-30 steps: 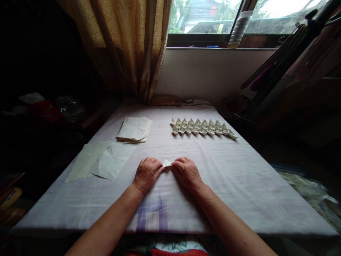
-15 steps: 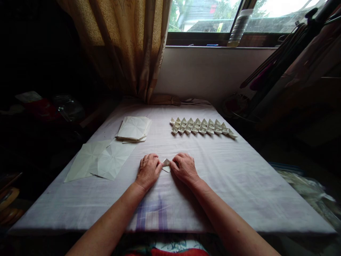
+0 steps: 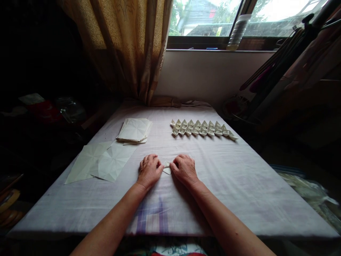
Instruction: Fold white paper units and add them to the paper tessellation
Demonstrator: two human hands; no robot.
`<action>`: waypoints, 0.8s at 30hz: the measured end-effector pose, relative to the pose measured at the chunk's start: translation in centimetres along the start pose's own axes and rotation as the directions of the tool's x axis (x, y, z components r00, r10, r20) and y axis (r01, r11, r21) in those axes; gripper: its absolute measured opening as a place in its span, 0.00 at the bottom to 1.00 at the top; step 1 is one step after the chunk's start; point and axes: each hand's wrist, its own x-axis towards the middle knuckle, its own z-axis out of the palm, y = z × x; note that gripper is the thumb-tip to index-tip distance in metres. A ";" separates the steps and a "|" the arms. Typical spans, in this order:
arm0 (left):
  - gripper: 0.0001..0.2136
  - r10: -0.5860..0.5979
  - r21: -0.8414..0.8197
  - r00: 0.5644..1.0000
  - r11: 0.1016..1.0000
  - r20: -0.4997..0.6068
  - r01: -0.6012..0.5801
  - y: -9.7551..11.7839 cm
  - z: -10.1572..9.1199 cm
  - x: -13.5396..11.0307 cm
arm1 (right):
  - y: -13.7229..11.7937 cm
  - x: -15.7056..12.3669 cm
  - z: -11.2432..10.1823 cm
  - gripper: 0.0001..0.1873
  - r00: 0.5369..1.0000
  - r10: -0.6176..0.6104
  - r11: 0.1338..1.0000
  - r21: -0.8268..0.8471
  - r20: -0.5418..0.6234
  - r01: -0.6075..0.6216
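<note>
A small piece of folded white paper [image 3: 166, 169] lies on the cloth-covered table between my two hands. My left hand [image 3: 149, 170] pinches its left side with thumb and fingertips. On the opposite side, the thumb and curled fingers of my right hand [image 3: 184, 168] press its right edge. Only the paper's middle shows, its sides being hidden by my fingers. Beyond my right hand stand several small folded paper pieces [image 3: 204, 128], set close together in rows. To the left of my left hand, two creased paper sheets [image 3: 113, 161] overlap, lying flat.
A stack of creased paper sheets [image 3: 134, 129] sits farther back on the left of the table [image 3: 239, 199]. Behind it hangs a gold curtain [image 3: 130, 53]. On the window sill stands a clear plastic jar [image 3: 238, 32]. A plastic bag [image 3: 311, 195] is beyond the table's right edge.
The raised, shaded point of the folded paper between my fingers now looks flatter and lighter. Both hands keep nearly the same place. The whole view has shifted slightly downward.
</note>
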 end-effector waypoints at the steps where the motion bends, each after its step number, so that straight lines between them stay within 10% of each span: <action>1: 0.04 -0.005 -0.004 1.000 1.000 0.003 0.005 0.0 0.0 0.0 | 0.0 0.0 0.0 0.08 1.000 0.002 1.000 -0.003 0.002 -0.002; 24: 0.03 -0.035 -0.057 0.996 0.998 0.088 0.040 -0.4 -0.2 0.8 | -0.7 1.2 0.4 0.04 0.999 0.040 0.993 0.107 0.035 -0.044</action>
